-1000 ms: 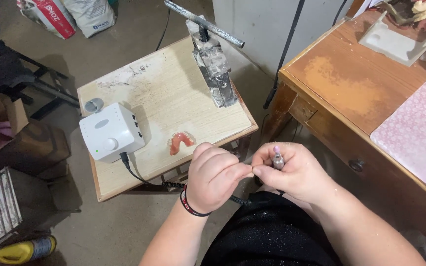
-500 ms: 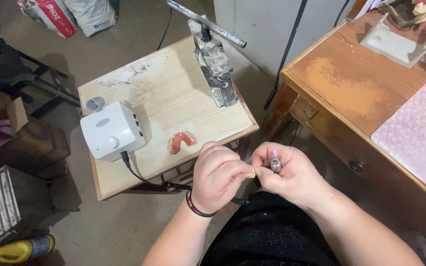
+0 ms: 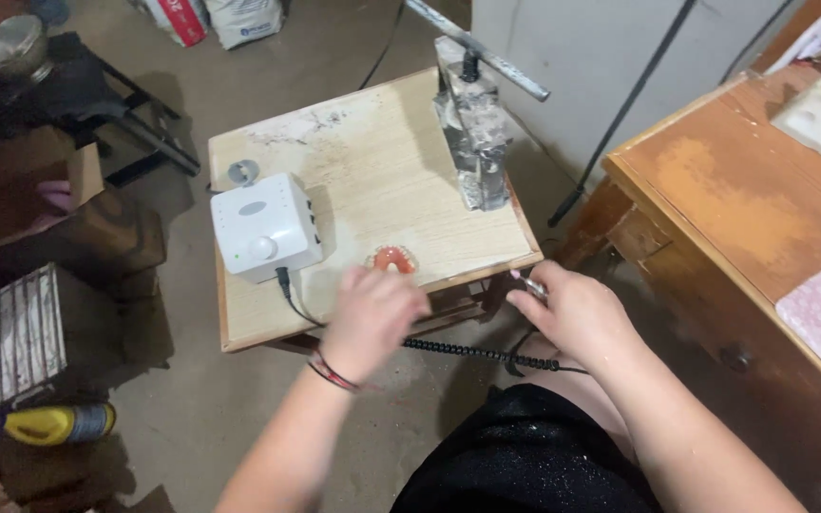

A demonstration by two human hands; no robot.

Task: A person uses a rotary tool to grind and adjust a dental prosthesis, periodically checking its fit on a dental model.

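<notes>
My left hand (image 3: 372, 318) reached open over the pink denture (image 3: 391, 258) at the table's (image 3: 363, 171) six-o'clock edge; right hand (image 3: 577, 318) gripped the handpiece (image 3: 534, 288); a careless nudge risked dropping it

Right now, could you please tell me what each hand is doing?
Left hand: fingers curled, reaching over the pink denture piece; whether it grips it cannot be told.
Right hand: closed on a slim metal handpiece with a coiled cord.
</notes>
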